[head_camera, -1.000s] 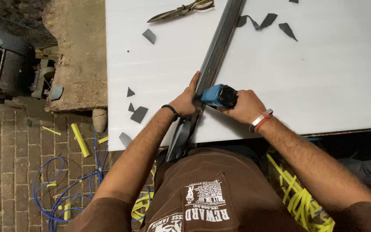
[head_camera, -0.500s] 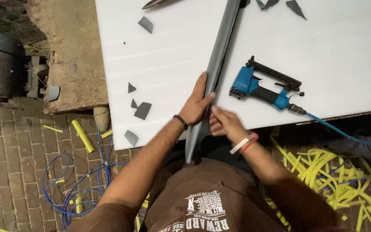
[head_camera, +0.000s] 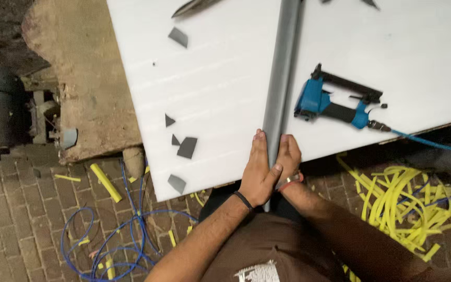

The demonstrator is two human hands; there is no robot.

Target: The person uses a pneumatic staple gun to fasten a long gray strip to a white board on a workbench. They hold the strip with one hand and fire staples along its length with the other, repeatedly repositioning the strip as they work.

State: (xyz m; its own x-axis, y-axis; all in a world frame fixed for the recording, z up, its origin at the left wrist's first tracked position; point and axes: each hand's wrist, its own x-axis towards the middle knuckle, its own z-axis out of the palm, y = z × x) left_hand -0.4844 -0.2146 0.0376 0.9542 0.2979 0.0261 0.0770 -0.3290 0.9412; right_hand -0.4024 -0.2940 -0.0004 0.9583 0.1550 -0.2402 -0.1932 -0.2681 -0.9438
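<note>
Now left hand [head_camera: 257,169], right hand [head_camera: 288,156] clasp grey strip [head_camera: 282,68].

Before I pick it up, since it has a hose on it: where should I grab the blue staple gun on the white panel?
Grip the blue staple gun by its dark handle between blue head and hose fitting, coming from above on its near side. It lies flat on the white panel, handle bare; the blue hose trails right off the edge.

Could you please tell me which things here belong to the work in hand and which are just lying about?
In hand:
left hand and right hand, clasped on the near end of the grey strip
white panel under it

Lying about:
blue stapler with its hose
grey offcuts
snips
yellow scraps
blue cable
</note>
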